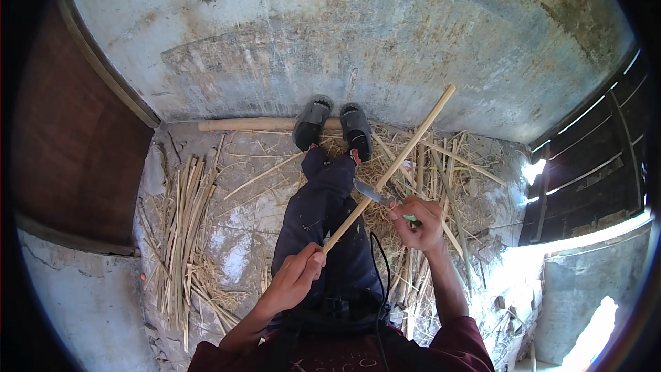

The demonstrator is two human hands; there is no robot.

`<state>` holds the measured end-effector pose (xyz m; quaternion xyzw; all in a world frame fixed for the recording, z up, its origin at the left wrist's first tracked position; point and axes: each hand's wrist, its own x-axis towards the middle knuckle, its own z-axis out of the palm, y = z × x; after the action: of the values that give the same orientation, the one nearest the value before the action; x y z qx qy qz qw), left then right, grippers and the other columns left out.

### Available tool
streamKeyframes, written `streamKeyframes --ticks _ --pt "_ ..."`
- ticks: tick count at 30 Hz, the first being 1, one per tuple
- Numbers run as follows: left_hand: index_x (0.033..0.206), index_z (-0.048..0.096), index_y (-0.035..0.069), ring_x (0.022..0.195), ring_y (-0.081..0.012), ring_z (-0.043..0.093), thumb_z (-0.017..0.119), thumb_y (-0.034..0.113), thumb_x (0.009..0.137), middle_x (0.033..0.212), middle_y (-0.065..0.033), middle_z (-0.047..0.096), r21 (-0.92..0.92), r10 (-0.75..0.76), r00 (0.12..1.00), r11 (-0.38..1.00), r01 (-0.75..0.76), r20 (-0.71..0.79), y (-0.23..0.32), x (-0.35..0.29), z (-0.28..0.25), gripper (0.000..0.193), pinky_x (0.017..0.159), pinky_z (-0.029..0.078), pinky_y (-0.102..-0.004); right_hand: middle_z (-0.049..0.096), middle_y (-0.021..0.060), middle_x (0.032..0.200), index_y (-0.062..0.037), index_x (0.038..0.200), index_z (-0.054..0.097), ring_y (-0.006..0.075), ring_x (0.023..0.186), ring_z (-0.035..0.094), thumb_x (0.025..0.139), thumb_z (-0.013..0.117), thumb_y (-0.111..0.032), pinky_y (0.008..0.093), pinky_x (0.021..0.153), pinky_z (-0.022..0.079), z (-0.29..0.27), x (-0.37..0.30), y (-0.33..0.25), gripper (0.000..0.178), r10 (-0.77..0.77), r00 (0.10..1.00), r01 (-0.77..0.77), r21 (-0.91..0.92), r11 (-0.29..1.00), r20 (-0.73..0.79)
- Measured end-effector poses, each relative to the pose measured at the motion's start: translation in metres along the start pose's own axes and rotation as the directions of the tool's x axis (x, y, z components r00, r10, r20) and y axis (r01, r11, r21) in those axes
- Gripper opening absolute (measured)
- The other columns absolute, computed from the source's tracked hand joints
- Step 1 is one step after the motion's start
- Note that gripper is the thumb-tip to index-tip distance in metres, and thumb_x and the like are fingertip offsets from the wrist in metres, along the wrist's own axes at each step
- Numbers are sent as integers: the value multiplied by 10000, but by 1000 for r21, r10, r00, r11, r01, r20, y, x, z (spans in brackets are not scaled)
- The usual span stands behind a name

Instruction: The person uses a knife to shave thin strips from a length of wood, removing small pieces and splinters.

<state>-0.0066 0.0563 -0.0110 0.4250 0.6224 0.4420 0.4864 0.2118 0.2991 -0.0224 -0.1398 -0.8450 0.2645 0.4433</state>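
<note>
My left hand [296, 281] is closed round the near end of a long pale bamboo strip [413, 141], which slants up and away to the right over my legs. In my right hand [418, 224] is a knife [372, 193] with a green handle, gripped in closed fingers. Its grey blade lies across the strip, pointing up and to the left, and seems to touch it about a third of the way along from my left hand. The strip's far end sticks out freely near the wall.
Split strips [184, 227] lie piled on the floor at the left. More strips and shavings [447, 165] are strewn at the right. A thick pole [248, 124] runs along the foot of the concrete wall [344, 41], by my shoes [313, 120]. A black cord [384, 262] hangs by my lap.
</note>
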Motion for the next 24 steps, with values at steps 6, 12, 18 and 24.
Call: streamKeyframes --ticks 6,12,18,24 --pt "1032 550 33 674 -97 422 415 301 1214 761 -7 466 2 -8 1000 1000 8 13 3 -3 -3 351 638 392 -296 669 104 699 -22 892 720 202 525 622 865 787 34 348 473 431 -16 -16 35 91 -60 998 59 -48 997 -1" --pt "1037 555 38 687 -95 447 423 303 1211 773 -8 482 -10 -37 999 999 37 -22 -11 -6 -9 344 659 417 -278 629 75 656 -31 877 707 155 487 558 918 767 -4 335 447 384 -17 -4 20 78 14 991 -30 -119 992 -134" --pt "1036 558 33 691 -106 477 431 289 1207 771 -15 502 30 -8 1000 1000 8 -17 0 0 -5 333 663 428 -294 684 78 744 -53 927 743 208 553 645 867 808 -8 356 488 468 -9 -13 8 99 -8 1000 11 -92 996 30" --pt "1125 574 3 615 -345 603 489 243 1177 689 -153 556 198 39 998 980 -28 -52 11 -6 0 260 634 451 -458 627 67 714 -62 933 749 219 519 592 849 811 -7 368 467 432 -13 15 1 118 -81 996 85 -145 986 29"
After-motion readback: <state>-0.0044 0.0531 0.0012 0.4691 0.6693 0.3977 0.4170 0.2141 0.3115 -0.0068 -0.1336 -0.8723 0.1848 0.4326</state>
